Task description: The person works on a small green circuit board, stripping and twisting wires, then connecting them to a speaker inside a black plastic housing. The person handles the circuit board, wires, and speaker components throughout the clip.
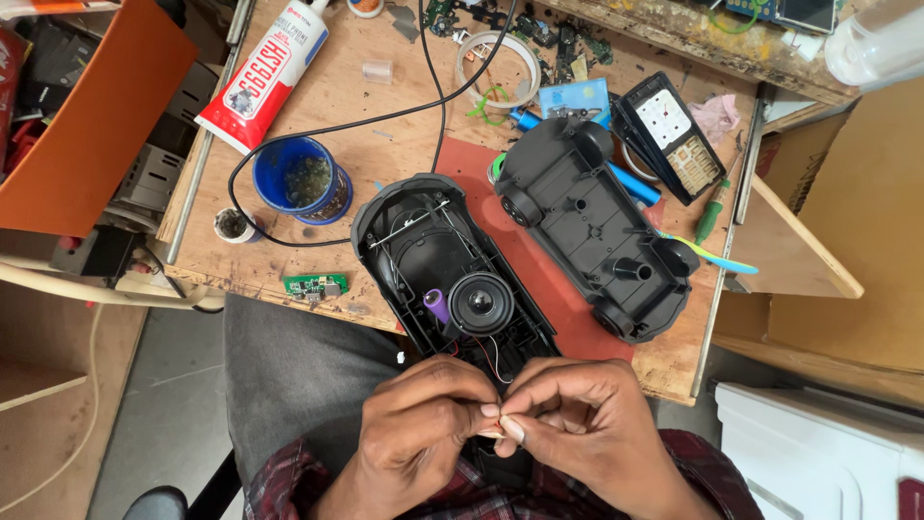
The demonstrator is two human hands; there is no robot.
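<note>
Item: thin wires (493, 371) pinched between both hands, at 6 o'clock of the open speaker shell (452, 274).
Left hand (423, 424) and right hand (577, 419) close fingertip to fingertip on the wire ends; wires run toward 12 o'clock to the round speaker (481, 303), both hands equally near.

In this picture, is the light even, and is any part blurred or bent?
Head view: soft, even light with faint shadows; the speaker and both hands, left hand and right hand, look sharp; edges bend slightly toward the corners.
</note>
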